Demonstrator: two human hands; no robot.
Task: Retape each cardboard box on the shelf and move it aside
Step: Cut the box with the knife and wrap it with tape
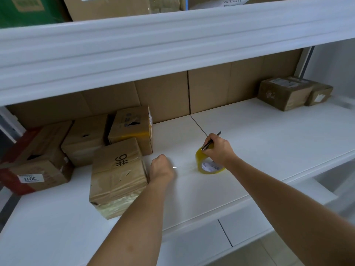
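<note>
Head view: left hand (161,166) curled beside 9# box (117,175), pulling tape strip; right hand (218,149) pinches blade (211,143), steadies tape roll (208,164) rightward.

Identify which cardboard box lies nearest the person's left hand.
The box marked 9#: the left hand is right beside it. The other boxes sit farther back or far right.

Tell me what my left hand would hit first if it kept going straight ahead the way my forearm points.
Probably the small box with yellow tape at the back, beyond the left hand. The 9# box lies just beside that line, though depth is hard to judge.
</note>
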